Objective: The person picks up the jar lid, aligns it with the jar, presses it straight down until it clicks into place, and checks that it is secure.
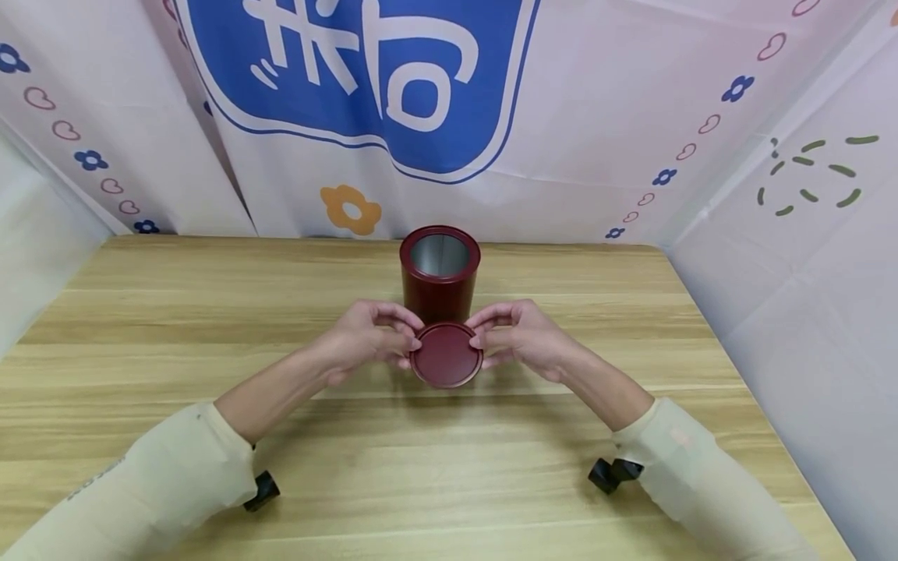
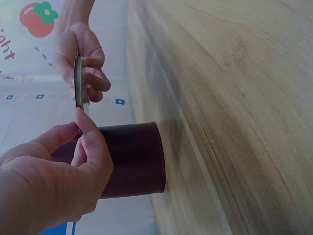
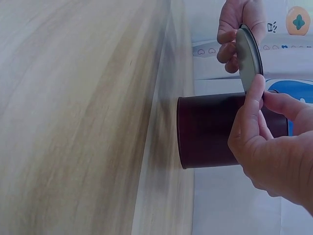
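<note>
A round dark red lid (image 1: 446,356) is held above the table in front of a dark red tin can (image 1: 438,300). My left hand (image 1: 372,335) pinches its left edge between thumb and fingers, and my right hand (image 1: 522,336) pinches the opposite edge the same way. The can stands upright with its top uncovered, showing a silvery inside. In the left wrist view the lid (image 2: 78,81) appears edge-on between both hands. Its pale metal underside (image 3: 247,56) shows in the right wrist view, apart from the can (image 3: 208,131) behind it.
The wooden table (image 1: 421,475) reaches back to a printed cloth backdrop (image 1: 561,156) just behind the can. A white side cloth (image 1: 793,288) borders the right edge. Small black devices (image 1: 263,491) sit at both sleeve cuffs.
</note>
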`<state>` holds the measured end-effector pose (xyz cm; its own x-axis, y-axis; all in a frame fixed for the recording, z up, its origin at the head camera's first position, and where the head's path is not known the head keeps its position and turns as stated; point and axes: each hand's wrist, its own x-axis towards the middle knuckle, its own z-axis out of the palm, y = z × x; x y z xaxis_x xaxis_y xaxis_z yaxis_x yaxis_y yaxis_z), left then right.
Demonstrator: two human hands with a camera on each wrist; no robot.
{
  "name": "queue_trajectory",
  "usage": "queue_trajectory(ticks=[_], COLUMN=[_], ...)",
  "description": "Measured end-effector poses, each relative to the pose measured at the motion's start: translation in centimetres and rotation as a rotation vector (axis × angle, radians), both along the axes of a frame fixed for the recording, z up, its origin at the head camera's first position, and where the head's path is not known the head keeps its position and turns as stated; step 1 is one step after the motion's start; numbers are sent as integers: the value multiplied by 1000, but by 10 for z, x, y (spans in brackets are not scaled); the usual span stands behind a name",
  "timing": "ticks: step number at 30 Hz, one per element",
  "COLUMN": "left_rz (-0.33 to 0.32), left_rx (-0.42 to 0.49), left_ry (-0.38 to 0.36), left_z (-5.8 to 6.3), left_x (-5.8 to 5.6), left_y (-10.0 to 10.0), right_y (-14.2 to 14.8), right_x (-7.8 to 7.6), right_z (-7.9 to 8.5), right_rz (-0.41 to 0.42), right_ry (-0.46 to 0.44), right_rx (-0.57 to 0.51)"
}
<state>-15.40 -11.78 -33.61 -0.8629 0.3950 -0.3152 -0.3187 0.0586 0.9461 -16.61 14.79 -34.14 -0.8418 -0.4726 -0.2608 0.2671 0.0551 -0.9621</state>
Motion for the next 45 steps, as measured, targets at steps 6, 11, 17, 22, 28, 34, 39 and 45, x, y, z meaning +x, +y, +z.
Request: queue_trajectory(ticks=[6, 11, 17, 22, 28, 34, 39, 45], left_rz=[-7, -10, -8, -16, -20, -19, -22, -19], left_rx=[6, 8, -4, -4, 4, 4, 15, 20], left_ry=[4, 12, 20, 21, 53, 57, 69, 90], left_z=[3, 5, 9, 14, 22, 26, 27, 29], left_x=[-1, 0, 0, -2, -5, -6, -5, -5], left_y=[0, -1, -1, -1, -2, -2, -1, 0], right_y=[0, 0, 0, 0, -2, -3, -3, -3], right_x=[-1, 0, 0, -1, -3, -3, -3, -1], right_z=[4, 6, 11, 15, 20, 23, 24, 27], right_rz=[3, 6, 19, 14, -10, -17, -16, -23], right_ry=[0, -2, 12, 21, 24, 34, 37, 45], right_rx=[1, 5, -6, 3, -6, -17, -20, -27])
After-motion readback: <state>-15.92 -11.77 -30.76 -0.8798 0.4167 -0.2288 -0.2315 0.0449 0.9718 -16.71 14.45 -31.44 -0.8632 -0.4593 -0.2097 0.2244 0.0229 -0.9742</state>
